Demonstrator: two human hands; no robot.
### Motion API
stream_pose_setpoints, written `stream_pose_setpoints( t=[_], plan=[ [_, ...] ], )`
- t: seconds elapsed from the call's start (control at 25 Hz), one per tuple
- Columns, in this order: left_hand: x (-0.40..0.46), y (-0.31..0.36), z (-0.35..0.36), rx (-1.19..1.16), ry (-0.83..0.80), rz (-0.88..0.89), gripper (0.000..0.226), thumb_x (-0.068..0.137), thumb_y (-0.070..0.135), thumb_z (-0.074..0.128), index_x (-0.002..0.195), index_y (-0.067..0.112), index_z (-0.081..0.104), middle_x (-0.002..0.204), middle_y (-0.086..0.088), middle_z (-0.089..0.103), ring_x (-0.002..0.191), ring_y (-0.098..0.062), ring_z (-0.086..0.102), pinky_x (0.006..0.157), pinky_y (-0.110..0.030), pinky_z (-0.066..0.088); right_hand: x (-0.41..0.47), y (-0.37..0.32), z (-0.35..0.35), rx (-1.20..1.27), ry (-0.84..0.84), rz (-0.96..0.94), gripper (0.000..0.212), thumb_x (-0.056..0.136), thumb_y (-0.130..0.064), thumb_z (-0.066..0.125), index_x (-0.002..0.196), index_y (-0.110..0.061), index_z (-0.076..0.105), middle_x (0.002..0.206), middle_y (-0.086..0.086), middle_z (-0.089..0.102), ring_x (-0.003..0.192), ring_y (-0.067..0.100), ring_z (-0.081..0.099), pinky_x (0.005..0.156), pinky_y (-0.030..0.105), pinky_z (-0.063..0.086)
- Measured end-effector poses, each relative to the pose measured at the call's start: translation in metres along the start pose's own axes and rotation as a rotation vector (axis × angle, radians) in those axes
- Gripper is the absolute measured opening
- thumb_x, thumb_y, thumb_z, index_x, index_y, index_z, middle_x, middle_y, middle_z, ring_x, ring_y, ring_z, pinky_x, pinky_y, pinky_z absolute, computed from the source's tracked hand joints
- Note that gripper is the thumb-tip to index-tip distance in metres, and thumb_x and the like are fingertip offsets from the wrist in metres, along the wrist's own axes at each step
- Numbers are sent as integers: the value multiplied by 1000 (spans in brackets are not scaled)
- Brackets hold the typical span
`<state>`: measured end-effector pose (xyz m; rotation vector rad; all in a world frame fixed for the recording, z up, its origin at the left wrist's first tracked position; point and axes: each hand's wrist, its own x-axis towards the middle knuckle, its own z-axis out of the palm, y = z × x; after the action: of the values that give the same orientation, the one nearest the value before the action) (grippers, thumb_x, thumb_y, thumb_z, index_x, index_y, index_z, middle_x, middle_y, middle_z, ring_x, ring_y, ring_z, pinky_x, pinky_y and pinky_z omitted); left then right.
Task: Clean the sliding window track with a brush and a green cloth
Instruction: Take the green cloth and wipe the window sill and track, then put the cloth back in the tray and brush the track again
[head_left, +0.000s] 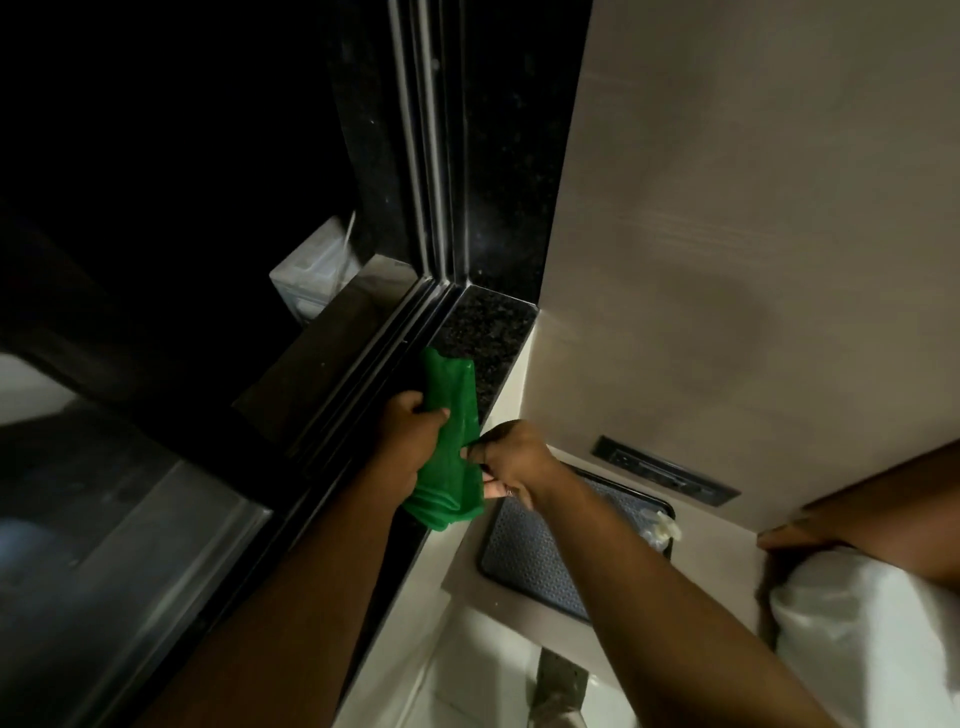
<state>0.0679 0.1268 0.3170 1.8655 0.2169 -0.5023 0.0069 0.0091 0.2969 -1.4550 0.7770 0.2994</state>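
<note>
A folded green cloth (451, 441) is held upright over the black granite sill (483, 322), right beside the sliding window track (384, 353). My left hand (410, 436) wraps its left side, thumb on top. My right hand (511, 460) pinches the cloth's right edge near the middle. The cloth's top end rests against the sill by the dark metal track rails, which run diagonally to the corner of the frame. No brush is in view.
The dark sliding glass pane (119, 561) lies lower left. A beige wall (753, 208) rises on the right, with a black socket strip (667, 475). Below it a dark textured mat (535, 561) sits on a ledge; a white cloth (872, 634) is at the right.
</note>
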Motion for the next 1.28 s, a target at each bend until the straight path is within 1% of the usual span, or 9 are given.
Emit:
stream_pose_setpoints(
  t=[0.08, 0.2, 0.36, 0.52, 0.68, 0.84, 1.0, 1.16, 1.28],
  plan=[
    [-11, 9, 17, -17, -68, 66, 23, 89, 6, 62, 112, 8, 60, 105, -17, 67, 92, -31, 66, 83, -44, 55, -8, 9, -15, 239, -50, 32, 41, 81, -22, 73, 107, 8, 63, 105, 27, 71, 86, 34, 70, 84, 57, 56],
    [-22, 17, 45, -80, -219, 123, 17, 91, -3, 52, 89, 11, 61, 88, -15, 67, 77, -28, 65, 73, -39, 53, -19, 23, -44, 549, -101, -11, 38, 89, -27, 65, 113, 2, 65, 109, 21, 72, 97, 32, 71, 84, 47, 58],
    [-23, -3, 87, -6, -310, 101, 19, 92, 0, 50, 91, 15, 64, 95, -16, 71, 85, -31, 69, 77, -45, 57, -14, 60, -88, 698, 13, -83, 31, 92, -13, 59, 113, 8, 63, 111, 25, 69, 97, 34, 69, 79, 41, 60],
    [5, -72, 123, 142, -359, -14, 29, 91, -1, 54, 84, 25, 65, 101, -13, 72, 90, -31, 69, 83, -51, 57, 28, 126, -106, 541, 249, 1, 17, 86, 2, 62, 102, 9, 66, 98, 20, 73, 91, 35, 70, 83, 47, 58],
    [54, -156, 157, 301, -323, -96, 26, 88, 0, 54, 98, 22, 64, 101, -12, 69, 89, -28, 66, 81, -46, 58, 100, 204, -101, 312, 344, 104, 11, 84, -3, 67, 80, -13, 64, 83, 8, 70, 82, 30, 68, 74, 41, 58],
    [113, -221, 197, 356, -333, -142, 41, 92, -4, 50, 127, 16, 56, 114, -10, 64, 90, -24, 64, 65, -30, 56, 174, 269, -96, 137, 370, 129, 19, 85, -19, 66, 102, -12, 61, 98, 10, 70, 88, 27, 68, 78, 46, 59],
    [159, -281, 215, 628, -361, -53, 50, 93, 1, 57, 140, 9, 45, 134, -18, 54, 121, -36, 53, 99, -47, 48, 223, 315, -88, -121, 452, 160, 21, 87, -22, 65, 104, -9, 60, 93, 6, 66, 85, 24, 64, 70, 32, 50],
    [157, -291, 204, 862, -355, -15, 50, 94, 16, 61, 139, 1, 44, 135, -22, 51, 127, -38, 48, 104, -46, 42, 224, 330, -83, -382, 492, 191, 31, 85, -29, 67, 105, -5, 67, 102, 15, 70, 95, 33, 65, 71, 29, 42],
    [125, -251, 188, 895, -388, 26, 37, 95, 18, 59, 127, 0, 55, 126, -22, 58, 117, -36, 55, 91, -38, 46, 195, 297, -88, -343, 434, 234, 38, 85, -35, 66, 103, -2, 65, 103, 17, 68, 97, 35, 64, 72, 29, 44]
  ],
)
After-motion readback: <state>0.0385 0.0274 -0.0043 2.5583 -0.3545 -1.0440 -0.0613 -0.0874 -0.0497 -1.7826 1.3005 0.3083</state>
